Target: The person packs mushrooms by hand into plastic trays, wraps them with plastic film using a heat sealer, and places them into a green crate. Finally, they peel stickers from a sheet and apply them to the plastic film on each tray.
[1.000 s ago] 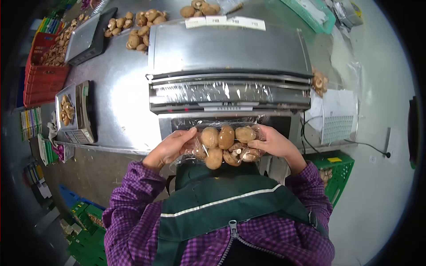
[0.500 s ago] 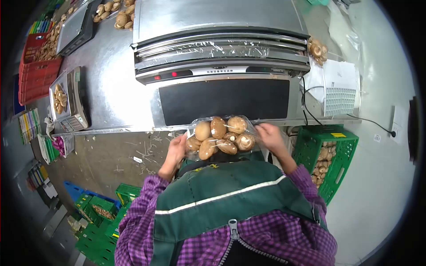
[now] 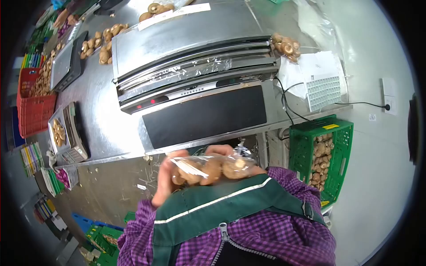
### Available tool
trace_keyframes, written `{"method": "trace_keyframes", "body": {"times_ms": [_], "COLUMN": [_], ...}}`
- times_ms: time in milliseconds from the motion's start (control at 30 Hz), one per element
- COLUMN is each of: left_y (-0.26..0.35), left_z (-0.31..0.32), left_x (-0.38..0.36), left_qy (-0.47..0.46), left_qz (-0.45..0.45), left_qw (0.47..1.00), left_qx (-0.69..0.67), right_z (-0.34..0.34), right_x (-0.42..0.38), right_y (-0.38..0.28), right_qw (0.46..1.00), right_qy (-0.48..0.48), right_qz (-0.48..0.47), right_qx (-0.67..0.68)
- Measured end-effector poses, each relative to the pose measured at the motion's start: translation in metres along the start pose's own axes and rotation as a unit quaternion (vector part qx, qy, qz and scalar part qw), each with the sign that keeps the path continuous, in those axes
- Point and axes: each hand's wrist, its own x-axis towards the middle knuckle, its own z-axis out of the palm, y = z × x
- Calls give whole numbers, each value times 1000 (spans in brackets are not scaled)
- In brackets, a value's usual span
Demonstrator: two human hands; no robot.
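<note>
Close to my apron I hold a pack of brown mushrooms [image 3: 212, 170] in clear, shiny plastic film. It is tipped up, so a narrow side with a few mushrooms faces the camera. My left hand [image 3: 164, 176] is closed around its left end, fingers over the top edge. At its far side, my right hand [image 3: 220, 150] shows bent fingers pressed to the film; the rest of that hand is mostly behind the pack. Loose film bunches up at the right end. Just beyond stands a film-wrapping machine [image 3: 195, 75] with a black front plate [image 3: 206, 116].
Left on the metal table, a scale [image 3: 73, 133] carries mushrooms, near a red crate [image 3: 37, 106]. A bag of mushrooms [image 3: 286, 46] and printed label sheets [image 3: 323, 82] lie right of the machine. A green crate of mushrooms [image 3: 341, 166] stands at lower right; a cable [image 3: 364, 103] runs to the wall.
The pack has come closer to my chest and tipped from flat onto its edge. My right hand has moved from its right end to its far side. The view has turned.
</note>
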Motion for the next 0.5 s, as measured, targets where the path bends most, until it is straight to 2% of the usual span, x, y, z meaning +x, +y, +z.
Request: {"method": "trace_keyframes", "body": {"times_ms": [33, 100, 133, 233, 267, 300, 333, 367, 433, 467, 500], "left_y": [1, 12, 4, 8, 8, 8, 9, 14, 29, 36, 41], "left_z": [3, 13, 10, 47, 58, 70, 88, 106, 123, 129, 127], "left_x": [-3, 6, 16, 62, 77, 91, 100, 109, 124, 123, 126], "left_qy": [-49, -63, -40, -1, -29, -54, -74, -92, -212, -212, -204], "left_qz": [46, 51, 17, -24, 2, 28, 42, 58, 127, 100, 90], "left_qw": [990, 981, 992, 999, 999, 996, 993, 988, 952, 962, 963], "left_qx": [122, 174, 120, -27, 17, 62, 84, 106, 180, 143, 148], "right_z": [8, 1, -6, -39, -51, -57, -70, -86, -142, -152, -192], "right_x": [6, 7, -9, -34, -34, -37, -44, -40, -45, -41, -44], "right_y": [1, -5, -10, -32, -43, -58, -76, -97, -129, -159, -170], "right_qw": [999, 992, 991, 936, 937, 918, 905, 886, 871, 864, 866], "right_qy": [42, 87, 79, 250, 236, 341, 383, 415, 432, 439, 426], "right_qz": [15, 38, 14, -84, -211, -201, -184, -205, -232, -245, -260], "right_qx": [-28, 79, 110, 233, 150, 15, -25, -14, 22, 20, 19]}}
